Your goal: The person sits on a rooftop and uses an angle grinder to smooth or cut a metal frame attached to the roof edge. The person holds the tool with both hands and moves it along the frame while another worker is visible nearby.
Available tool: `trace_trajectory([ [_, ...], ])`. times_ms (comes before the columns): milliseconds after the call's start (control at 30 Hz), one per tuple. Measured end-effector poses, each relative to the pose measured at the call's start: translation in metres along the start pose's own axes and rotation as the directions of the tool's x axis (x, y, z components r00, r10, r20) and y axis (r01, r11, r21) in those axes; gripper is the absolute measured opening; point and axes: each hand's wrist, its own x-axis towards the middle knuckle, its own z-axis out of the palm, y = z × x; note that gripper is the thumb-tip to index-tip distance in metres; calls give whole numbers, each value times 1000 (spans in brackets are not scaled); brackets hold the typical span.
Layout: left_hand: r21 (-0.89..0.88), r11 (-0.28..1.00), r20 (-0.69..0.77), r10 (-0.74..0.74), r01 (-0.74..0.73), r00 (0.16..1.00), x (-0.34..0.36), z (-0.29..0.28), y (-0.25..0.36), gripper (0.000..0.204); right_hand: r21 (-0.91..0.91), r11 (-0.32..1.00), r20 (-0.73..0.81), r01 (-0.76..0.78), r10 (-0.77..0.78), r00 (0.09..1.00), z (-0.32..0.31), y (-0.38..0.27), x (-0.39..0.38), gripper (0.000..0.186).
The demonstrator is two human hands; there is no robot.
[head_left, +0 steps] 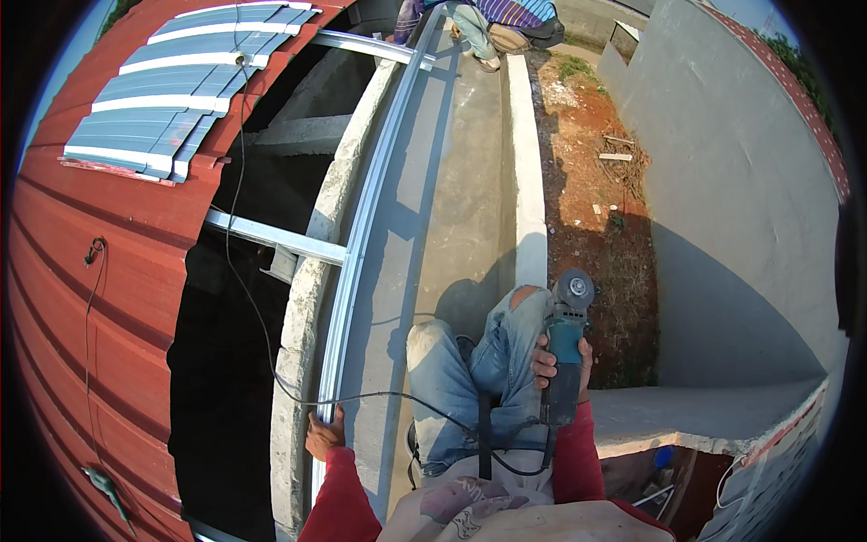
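Note:
My right hand (pixel 545 363) is wrapped around the teal and black body of an angle grinder (pixel 566 341). The tool stands upright over my right thigh, its disc (pixel 576 289) at the far end. A black cord (pixel 388 394) leaves its lower end, loops across my lap and runs left over the rail. My left hand (pixel 325 435) grips the near part of a long silvery steel rail (pixel 355 262), which lies lengthwise along the ledge. A steel cross-member (pixel 275 237) meets that rail from the left.
Left of the low concrete wall (pixel 302 348), a dark opening (pixel 221 379) drops down beside red roof sheeting (pixel 108 298). Blue-grey metal sheets (pixel 185 81) lie on that roof. Another person (pixel 474 27) is at the ledge's far end. A strip of red soil (pixel 596 172) and a grey wall (pixel 731 163) lie right.

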Motion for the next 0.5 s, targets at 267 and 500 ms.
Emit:
trace_trajectory([
  [267,-15,1000,-32,19,-19,999,0,4,-3,71,9,1000,6,-5,5,1000,0,0,0,63],
  [500,-25,999,-48,22,-23,999,-1,0,0,72,0,1000,-8,3,-3,1000,2,1,0,64],
])
